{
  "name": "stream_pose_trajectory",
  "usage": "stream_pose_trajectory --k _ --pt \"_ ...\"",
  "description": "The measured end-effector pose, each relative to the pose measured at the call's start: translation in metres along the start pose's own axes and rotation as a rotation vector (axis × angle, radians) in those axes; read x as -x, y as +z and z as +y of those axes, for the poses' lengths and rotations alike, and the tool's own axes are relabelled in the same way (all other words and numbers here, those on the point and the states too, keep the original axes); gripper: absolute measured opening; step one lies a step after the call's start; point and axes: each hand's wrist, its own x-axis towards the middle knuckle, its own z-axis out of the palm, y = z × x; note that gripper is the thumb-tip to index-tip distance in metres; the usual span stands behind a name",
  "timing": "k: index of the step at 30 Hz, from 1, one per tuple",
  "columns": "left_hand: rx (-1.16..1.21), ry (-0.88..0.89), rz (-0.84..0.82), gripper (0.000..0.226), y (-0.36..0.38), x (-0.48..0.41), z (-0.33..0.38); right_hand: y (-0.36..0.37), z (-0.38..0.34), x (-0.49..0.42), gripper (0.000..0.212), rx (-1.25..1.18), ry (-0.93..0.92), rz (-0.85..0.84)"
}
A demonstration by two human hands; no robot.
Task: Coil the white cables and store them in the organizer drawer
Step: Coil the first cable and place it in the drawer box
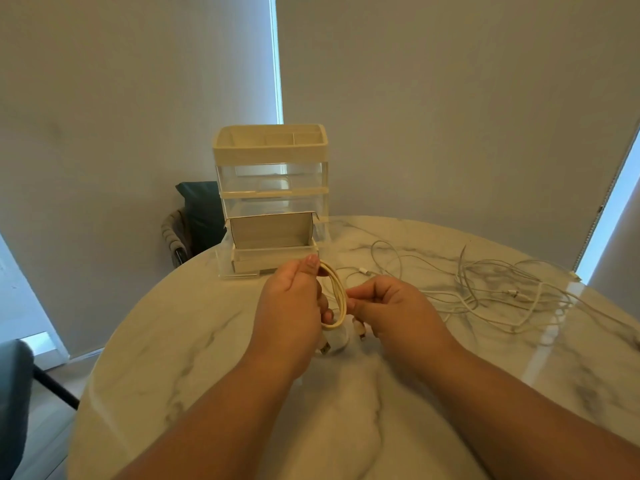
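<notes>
Over the middle of the round marble table (194,341), my left hand (289,306) grips a coiled white cable (337,292), thumb on the top of the loops. Its USB plug (323,348) hangs below the coil. My right hand (391,306) pinches the same cable beside the coil, with its small connector ends (360,330) dangling underneath. Behind my hands stands the white and clear organizer (272,174), its bottom drawer (273,258) pulled open, with an open white cardboard box in it. A tangle of loose white cables (491,289) lies on the table to the right.
A dark cushioned chair (197,216) stands behind the table at the left, and another dark seat (14,403) is at the lower left edge. Grey blinds (450,98) hang behind the table.
</notes>
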Motion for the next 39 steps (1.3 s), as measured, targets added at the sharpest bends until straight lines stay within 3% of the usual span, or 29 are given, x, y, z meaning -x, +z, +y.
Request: stream_pose_trajectory --k 8,14,19,26,30,35,39 --pt "0.152 -0.116 0.04 0.03 0.008 0.001 -0.005 0.009 0.01 -0.002 0.009 0.154 0.028 0.08" --pt "0.122 -0.098 0.075 0.034 0.009 0.0 -0.011 0.018 0.011 -0.001 0.008 -0.225 0.169 0.092" --pt "-0.017 -0.031 0.082 0.033 0.006 0.0 -0.012 0.019 0.012 -0.006 0.005 -0.365 0.172 0.178" --pt "-0.066 -0.024 0.123 0.033 0.005 0.0 -0.01 0.023 0.01 -0.006 0.013 -0.583 0.298 0.006" --pt "-0.129 0.003 0.155 0.034 0.004 0.001 -0.008 0.024 0.007 -0.002 0.018 -0.418 0.29 -0.048" --pt "-0.183 0.037 0.205 0.033 0.0 0.0 -0.004 0.02 0.006 0.006 0.039 -0.123 0.01 -0.119" --pt "-0.207 0.058 0.18 0.033 0.001 0.003 -0.002 0.018 0.008 0.008 0.018 -0.134 -0.046 -0.206"
